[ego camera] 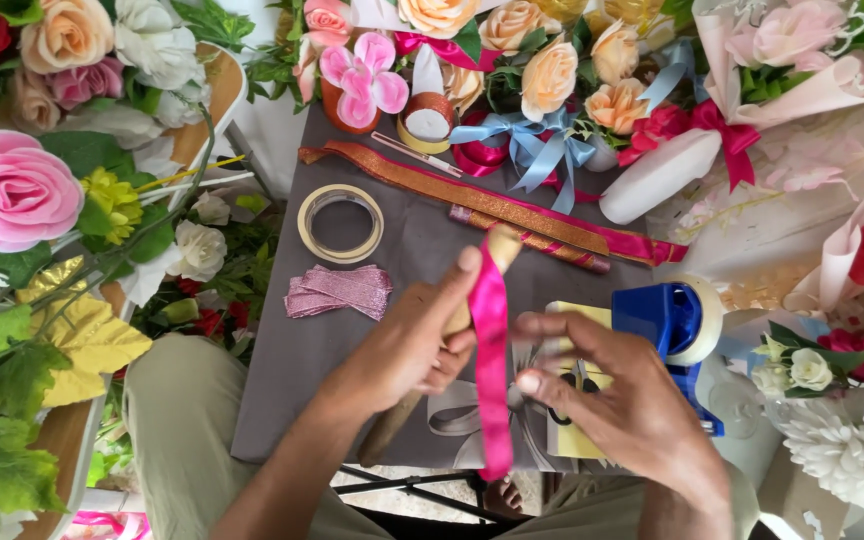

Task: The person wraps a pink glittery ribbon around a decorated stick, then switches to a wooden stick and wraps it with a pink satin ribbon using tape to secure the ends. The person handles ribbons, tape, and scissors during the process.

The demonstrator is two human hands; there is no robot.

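Left hand [407, 345]: fingers curled tight around a wooden stick [452, 325], thumb pressed on the upper end of a bright pink satin ribbon [490, 350]; the thumb pins the ribbon to the stick so that it hangs straight instead of slipping.
Wooden stick: slanted, its top end far and right, its lower end near and left under the wrist; it looks to serve as the core for the ribbon.
Pink satin ribbon: at the middle of the scene, between the two hands, running from the stick's top down past the near edge of the tabletop [282, 360]; flat and untwisted.
Right hand [612, 385]: loosely spread, fingers bent toward the ribbon, fingertips just beside its right edge; whether they touch it cannot be told. It grips nothing visible.
Tape dispenser [677, 325]: blue, with a white roll, just right of the right hand, within easy reach.
Yellow card [577, 315]: partly hidden under the right hand.
Tape ring [340, 223]: pale, lying flat on the far left of the tabletop.
Folded glitter ribbon [340, 291]: pink loops, near the tape ring, laid aside.
Orange glitter ribbon [452, 195]: a long strip laid diagonally across the far part of the tabletop.
Artificial flowers [12, 190]: roses and leaves crowded around the tabletop on all sides but the near one.
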